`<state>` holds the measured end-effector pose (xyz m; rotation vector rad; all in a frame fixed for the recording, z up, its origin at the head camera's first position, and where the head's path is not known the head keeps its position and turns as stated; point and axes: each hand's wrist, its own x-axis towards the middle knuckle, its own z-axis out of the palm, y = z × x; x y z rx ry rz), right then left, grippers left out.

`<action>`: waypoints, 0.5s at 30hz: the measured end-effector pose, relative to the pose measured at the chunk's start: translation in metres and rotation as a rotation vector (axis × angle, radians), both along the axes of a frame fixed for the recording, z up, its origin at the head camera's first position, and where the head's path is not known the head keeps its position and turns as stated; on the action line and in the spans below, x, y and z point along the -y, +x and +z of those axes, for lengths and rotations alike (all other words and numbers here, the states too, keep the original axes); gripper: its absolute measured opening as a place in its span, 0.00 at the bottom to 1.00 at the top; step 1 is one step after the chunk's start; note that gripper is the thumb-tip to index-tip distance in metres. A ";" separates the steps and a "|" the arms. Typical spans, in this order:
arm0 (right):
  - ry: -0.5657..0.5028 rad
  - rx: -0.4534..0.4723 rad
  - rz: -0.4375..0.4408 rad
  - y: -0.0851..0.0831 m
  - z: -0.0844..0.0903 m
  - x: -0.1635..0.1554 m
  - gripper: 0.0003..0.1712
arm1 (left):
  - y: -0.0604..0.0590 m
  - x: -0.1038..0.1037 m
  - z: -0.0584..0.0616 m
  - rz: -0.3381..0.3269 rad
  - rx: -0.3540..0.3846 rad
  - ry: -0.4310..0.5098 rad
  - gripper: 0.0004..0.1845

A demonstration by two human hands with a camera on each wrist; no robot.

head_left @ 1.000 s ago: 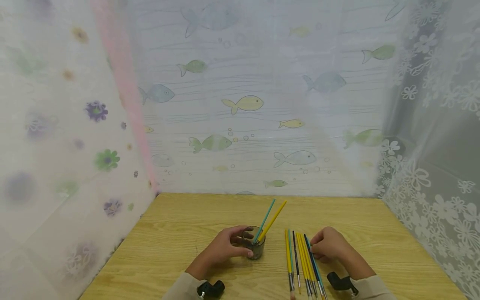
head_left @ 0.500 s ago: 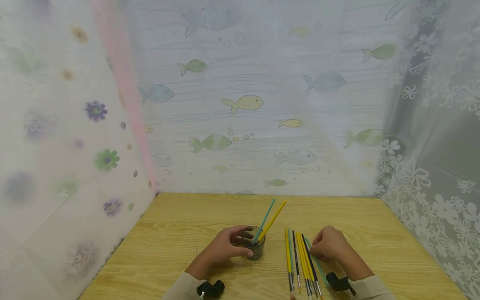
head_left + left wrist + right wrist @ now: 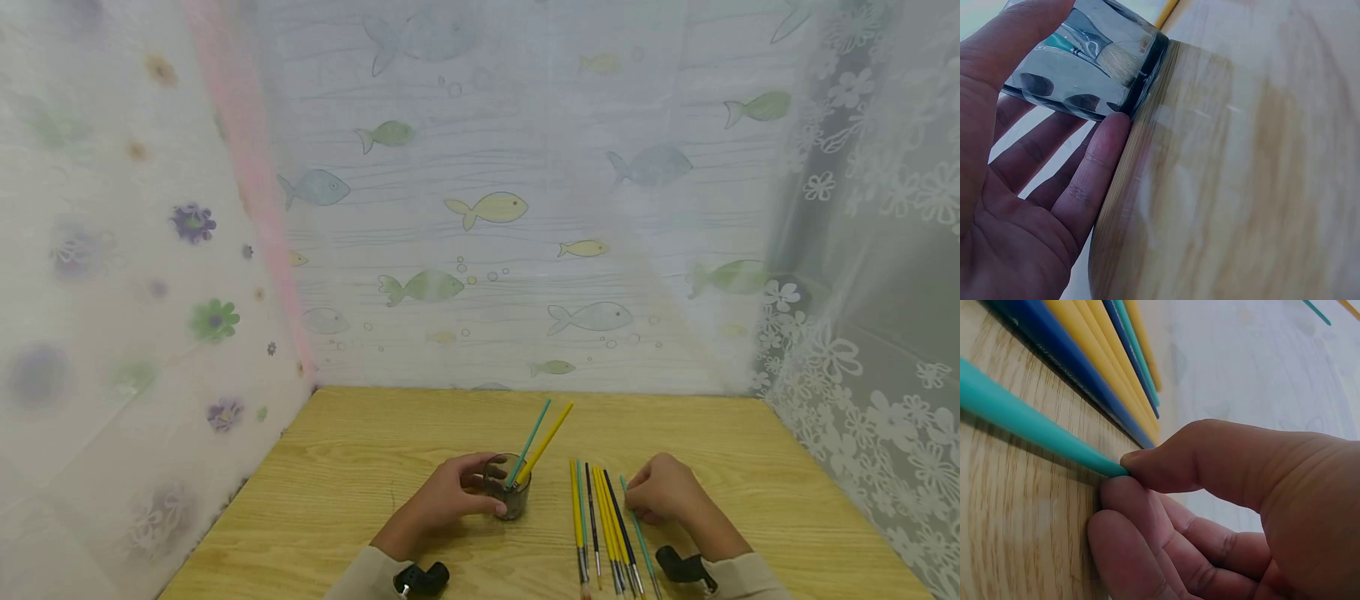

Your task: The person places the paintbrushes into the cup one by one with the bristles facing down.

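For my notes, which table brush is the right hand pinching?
The rightmost one, a teal brush, set apart by a gap from the dark blue brush beside it.

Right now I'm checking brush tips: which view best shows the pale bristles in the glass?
Left wrist: the pale bristles show close-up through the glass. Head shows the glass, bristles too small to discern; right wrist shows neither.
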<state>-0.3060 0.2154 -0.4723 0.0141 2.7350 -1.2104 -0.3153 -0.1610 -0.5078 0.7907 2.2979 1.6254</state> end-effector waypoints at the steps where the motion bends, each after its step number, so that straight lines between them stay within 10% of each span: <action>1: -0.005 0.004 -0.002 -0.001 0.000 -0.001 0.02 | 0.000 0.000 0.000 0.000 0.003 0.001 0.37; 15: -0.070 0.013 -0.011 -0.003 0.008 -0.006 0.08 | 0.003 -0.002 0.005 -0.002 -0.002 -0.010 0.37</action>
